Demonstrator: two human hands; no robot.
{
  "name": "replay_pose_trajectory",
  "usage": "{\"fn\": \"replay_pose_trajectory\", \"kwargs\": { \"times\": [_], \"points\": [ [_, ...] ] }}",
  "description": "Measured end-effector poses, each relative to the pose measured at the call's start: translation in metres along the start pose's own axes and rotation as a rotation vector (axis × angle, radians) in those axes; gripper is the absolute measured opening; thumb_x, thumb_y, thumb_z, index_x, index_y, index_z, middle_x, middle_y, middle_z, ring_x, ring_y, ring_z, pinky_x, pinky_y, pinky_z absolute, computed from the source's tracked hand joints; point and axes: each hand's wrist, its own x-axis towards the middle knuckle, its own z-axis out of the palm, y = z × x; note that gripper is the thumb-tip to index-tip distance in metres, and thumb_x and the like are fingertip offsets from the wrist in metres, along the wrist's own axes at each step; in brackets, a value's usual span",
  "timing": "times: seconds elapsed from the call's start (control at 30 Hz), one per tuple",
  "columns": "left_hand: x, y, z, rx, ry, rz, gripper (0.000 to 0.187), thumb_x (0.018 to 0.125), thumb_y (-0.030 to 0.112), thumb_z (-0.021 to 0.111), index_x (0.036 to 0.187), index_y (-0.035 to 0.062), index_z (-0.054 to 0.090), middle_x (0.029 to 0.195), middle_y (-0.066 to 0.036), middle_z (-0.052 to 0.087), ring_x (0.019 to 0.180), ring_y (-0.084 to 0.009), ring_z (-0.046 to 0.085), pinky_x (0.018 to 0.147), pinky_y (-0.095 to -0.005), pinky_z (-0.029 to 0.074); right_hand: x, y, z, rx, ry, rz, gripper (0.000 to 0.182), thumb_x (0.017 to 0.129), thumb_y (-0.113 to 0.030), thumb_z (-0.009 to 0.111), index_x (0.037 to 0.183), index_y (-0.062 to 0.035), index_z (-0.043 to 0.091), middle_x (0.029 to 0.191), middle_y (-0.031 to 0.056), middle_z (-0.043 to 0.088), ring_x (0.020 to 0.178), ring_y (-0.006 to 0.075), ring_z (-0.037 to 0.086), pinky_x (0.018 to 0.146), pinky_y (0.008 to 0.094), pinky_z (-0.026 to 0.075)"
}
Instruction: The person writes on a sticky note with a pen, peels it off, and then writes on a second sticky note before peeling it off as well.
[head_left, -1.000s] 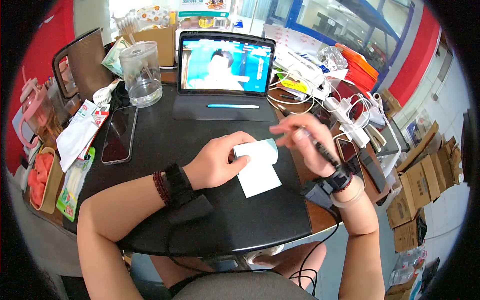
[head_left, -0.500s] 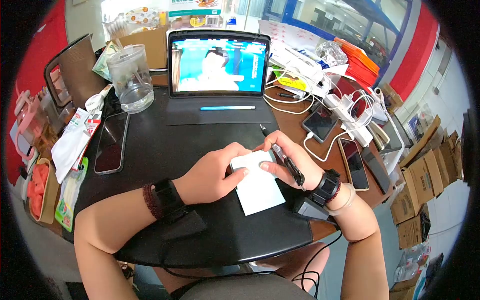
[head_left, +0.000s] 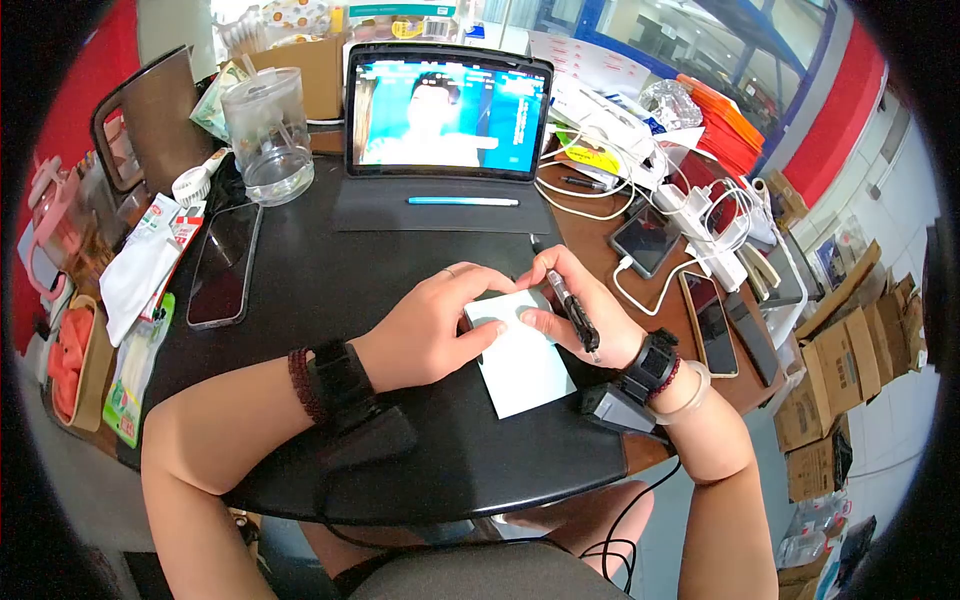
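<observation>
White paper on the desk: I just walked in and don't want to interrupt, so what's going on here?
A seated person's left hand and right hand are at the white paper, with both thumbs on top of it. A black pen is held in the right hand, neither end on the paper. Beyond them on the black desk stands a tablet with its screen lit.

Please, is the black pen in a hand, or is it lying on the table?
In the right hand: the pen slants across it, above the table.
</observation>
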Motion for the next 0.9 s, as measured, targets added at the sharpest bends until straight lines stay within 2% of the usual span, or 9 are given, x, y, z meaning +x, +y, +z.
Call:
{"fn": "replay_pose_trajectory", "kwargs": {
  "times": [0.23,0.33,0.43,0.53,0.6,0.73,0.8,0.83,0.9],
  "points": [
    [0.001,-0.005,-0.001,0.058,-0.021,0.083,0.026,0.087,0.004,0.061,0.113,0.0028,0.059,0.104,-0.009,0.056,0.086,-0.0142,0.058,0.071,-0.027,0.049,0.002,-0.008,-0.002,-0.084,0.083,-0.066,0.033,0.081,-0.007,0.073,0.104,-0.0078,0.05,0.101,0.0062,0.062,0.094,0.0161,0.059,0.083,0.0306,0.046],
    [0.001,-0.007,0.0,-0.003,-0.013,0.043,0.025,0.086,0.004,0.061,0.111,0.0033,0.059,0.103,-0.008,0.056,0.085,-0.0146,0.058,0.07,-0.0267,0.048,0.001,-0.025,-0.004,-0.139,0.096,-0.214,0.024,0.079,-0.004,0.074,0.092,-0.0064,0.054,0.088,0.0036,0.066,0.084,0.0129,0.062,0.075,0.028,0.049],
    [0.0,-0.01,0.002,-0.013,-0.005,0.052,0.024,0.087,0.004,0.06,0.111,0.0036,0.059,0.102,-0.009,0.057,0.085,-0.0145,0.058,0.07,-0.0268,0.048,-0.001,-0.025,-0.002,-0.147,0.013,-0.137,0.024,0.08,-0.003,0.074,0.092,-0.0068,0.054,0.088,0.0028,0.066,0.083,0.0106,0.062,0.074,0.0268,0.049],
    [0.0,-0.006,0.002,-0.098,0.002,-0.036,0.022,0.087,0.004,0.06,0.109,0.0043,0.06,0.103,-0.009,0.058,0.088,-0.0157,0.059,0.07,-0.0275,0.049,-0.001,-0.021,-0.001,-0.078,0.004,-0.053,0.022,0.082,-0.003,0.073,0.089,-0.007,0.052,0.088,0.002,0.066,0.083,0.0074,0.059,0.073,0.0262,0.049],
    [0.0,-0.004,0.001,0.003,-0.064,0.004,0.019,0.085,0.003,0.06,0.104,0.0044,0.062,0.104,-0.01,0.059,0.093,-0.0199,0.059,0.075,-0.0293,0.049,-0.001,-0.019,-0.001,-0.009,-0.025,0.006,0.021,0.084,-0.001,0.071,0.087,-0.0066,0.05,0.087,0.0012,0.065,0.082,0.0059,0.058,0.072,0.0256,0.05],
    [-0.002,-0.008,0.008,-0.01,0.007,0.079,0.016,0.083,0.005,0.062,0.099,0.006,0.065,0.107,-0.01,0.061,0.098,-0.0241,0.059,0.083,-0.0339,0.047,-0.001,-0.014,-0.001,0.029,-0.052,0.083,0.021,0.084,-0.001,0.071,0.087,-0.0067,0.051,0.086,0.0007,0.065,0.084,0.0053,0.059,0.073,0.025,0.05],
    [-0.005,-0.004,0.006,0.302,0.146,0.228,0.017,0.081,0.008,0.066,0.098,0.0077,0.067,0.109,-0.011,0.063,0.101,-0.0269,0.058,0.092,-0.0387,0.042,-0.002,-0.013,-0.001,0.064,-0.043,0.103,0.021,0.083,-0.001,0.071,0.087,-0.0068,0.051,0.085,0.0009,0.065,0.085,0.0054,0.06,0.074,0.0244,0.05],
    [-0.005,-0.004,0.004,0.302,0.147,0.228,0.017,0.081,0.008,0.066,0.098,0.0077,0.067,0.109,-0.011,0.063,0.101,-0.0269,0.058,0.092,-0.0387,0.042,-0.002,-0.014,-0.002,0.064,-0.045,0.103,0.021,0.083,-0.001,0.071,0.087,-0.0068,0.051,0.085,0.0009,0.065,0.085,0.0054,0.06,0.074,0.0244,0.05],
    [-0.004,-0.002,-0.001,0.094,-0.056,0.258,0.021,0.079,0.01,0.069,0.099,0.0092,0.068,0.115,-0.012,0.061,0.107,-0.0277,0.057,0.097,-0.0415,0.039,-0.003,-0.016,-0.005,-0.1,-0.069,0.138,0.022,0.084,-0.001,0.071,0.087,-0.0068,0.05,0.086,0.0014,0.065,0.087,0.0057,0.06,0.074,0.0243,0.05]
  ]
}}
